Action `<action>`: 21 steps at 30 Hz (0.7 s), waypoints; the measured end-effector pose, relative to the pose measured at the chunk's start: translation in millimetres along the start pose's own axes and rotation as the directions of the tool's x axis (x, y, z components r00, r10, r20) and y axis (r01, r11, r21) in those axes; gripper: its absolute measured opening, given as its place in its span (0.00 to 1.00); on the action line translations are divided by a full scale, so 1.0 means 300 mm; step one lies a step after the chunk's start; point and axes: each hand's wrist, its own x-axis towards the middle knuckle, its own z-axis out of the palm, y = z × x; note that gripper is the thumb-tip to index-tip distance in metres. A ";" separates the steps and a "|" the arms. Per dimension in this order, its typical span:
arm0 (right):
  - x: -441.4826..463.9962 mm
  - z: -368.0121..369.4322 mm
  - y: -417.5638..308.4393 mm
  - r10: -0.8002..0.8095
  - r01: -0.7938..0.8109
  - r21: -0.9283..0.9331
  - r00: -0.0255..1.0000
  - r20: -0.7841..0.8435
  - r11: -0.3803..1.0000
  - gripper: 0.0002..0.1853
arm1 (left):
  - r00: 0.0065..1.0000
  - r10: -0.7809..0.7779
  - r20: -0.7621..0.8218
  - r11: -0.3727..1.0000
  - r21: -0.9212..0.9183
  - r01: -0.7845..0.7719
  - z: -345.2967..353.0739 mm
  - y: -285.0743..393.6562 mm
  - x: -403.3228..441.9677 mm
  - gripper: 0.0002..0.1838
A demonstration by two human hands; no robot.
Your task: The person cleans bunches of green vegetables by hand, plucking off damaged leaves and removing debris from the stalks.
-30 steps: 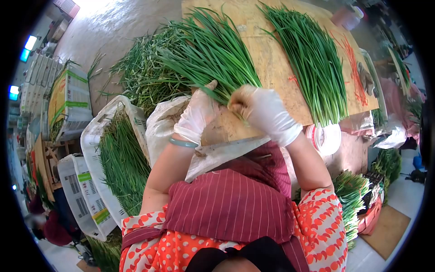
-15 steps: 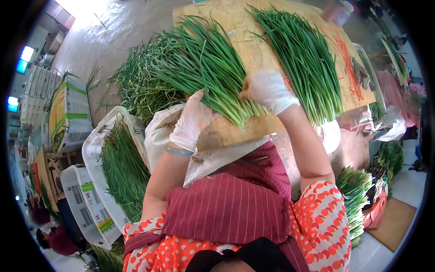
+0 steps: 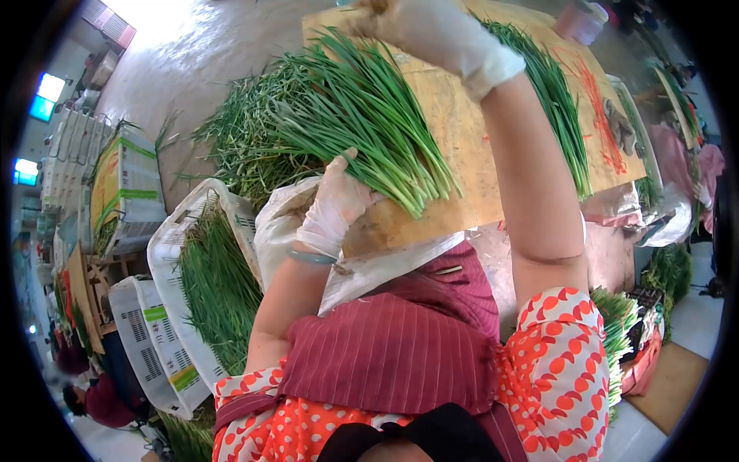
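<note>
A loose bunch of garlic chives (image 3: 377,127) lies fanned over the board's left part, pale stem ends toward me. At its lower left edge, my left hand (image 3: 339,202), in a thin white glove, is closed on the stems with the thumb on top. My right hand (image 3: 439,35), gloved too, is raised over the far side of the board, beyond the leaf tips. Its fingers are blurred at the top edge of the view, so what they hold does not show. A second bunch of chives (image 3: 550,100) lies on the right, partly hidden by my right forearm.
Red ties (image 3: 596,115) lie on the wooden board (image 3: 454,127), right of the second bunch. A heap of loose leaves (image 3: 254,138) sits at the board's left. Beside my left arm stands a white crate (image 3: 165,258) of chives. Bundled chives (image 3: 616,331) stand low at right.
My right hand has swung from the stem ends up and away to the board's far edge. The left hand stays at the bunch's edge, its thumb now over the stems.
</note>
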 end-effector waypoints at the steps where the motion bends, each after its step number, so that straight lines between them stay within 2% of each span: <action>1: -0.050 0.014 0.024 0.080 -0.075 -0.053 0.991 0.105 0.996 0.21 | 1.000 -0.009 0.001 0.998 -0.064 0.009 0.000 0.002 -0.001 0.22; 3: -0.178 0.051 0.085 0.241 -0.193 -0.183 0.924 0.297 0.964 0.41 | 1.000 -0.003 0.011 0.998 -0.066 0.004 0.008 0.002 -0.002 0.22; 4: -0.256 0.074 0.111 0.404 -0.354 -0.194 0.810 0.425 0.915 0.46 | 1.000 -0.007 0.017 0.998 -0.069 0.009 0.010 0.000 -0.004 0.22; 5: -0.339 0.096 0.123 0.537 -0.501 -0.229 0.649 0.538 0.835 0.51 | 1.000 0.001 0.019 0.997 -0.072 0.001 0.007 -0.004 -0.002 0.22; 7: -0.471 0.119 0.086 0.489 -0.538 -0.125 0.613 0.620 0.834 0.54 | 1.000 -0.017 0.002 0.997 -0.080 0.018 0.000 -0.005 0.013 0.22; 8: -0.503 0.140 0.052 0.485 -0.534 -0.125 0.615 0.621 0.836 0.54 | 1.000 -0.028 0.012 0.997 -0.067 0.029 0.012 -0.001 0.008 0.22; 9: -0.523 0.168 0.009 0.524 -0.443 -0.289 0.625 0.579 0.849 0.52 | 1.000 -0.027 0.011 0.997 -0.067 0.027 0.013 -0.005 0.006 0.22; 11: -0.532 0.210 -0.010 0.550 -0.338 -0.447 0.647 0.528 0.828 0.52 | 0.998 0.026 0.057 0.991 -0.131 -0.019 0.020 -0.007 0.003 0.20; 13: -0.544 0.247 0.007 0.643 -0.488 -0.431 0.666 0.379 0.759 0.50 | 0.993 -0.016 0.117 0.996 -0.089 0.027 -0.002 0.006 -0.006 0.19; 14: -0.550 0.260 0.031 0.648 -0.507 -0.429 0.699 0.302 0.747 0.44 | 0.983 -0.068 0.168 0.996 -0.045 0.077 -0.020 0.011 -0.016 0.18; 17: -0.551 0.274 0.075 0.666 -0.537 -0.419 0.691 0.280 0.733 0.39 | 0.986 -0.101 0.131 0.994 0.041 0.097 -0.066 0.025 -0.030 0.17; 18: -0.560 0.292 0.097 0.643 -0.495 -0.449 0.715 0.276 0.743 0.35 | 0.994 -0.088 0.060 0.993 0.082 0.083 -0.045 0.030 -0.041 0.13; 19: -0.560 0.292 0.105 0.642 -0.494 -0.451 0.715 0.277 0.744 0.35 | 0.994 -0.087 0.060 0.993 0.080 0.082 -0.065 0.026 -0.033 0.13; 21: -0.556 0.286 0.111 0.608 -0.461 -0.430 0.728 0.316 0.776 0.32 | 0.999 -0.029 0.016 0.964 0.264 0.023 -0.106 0.024 -0.017 0.12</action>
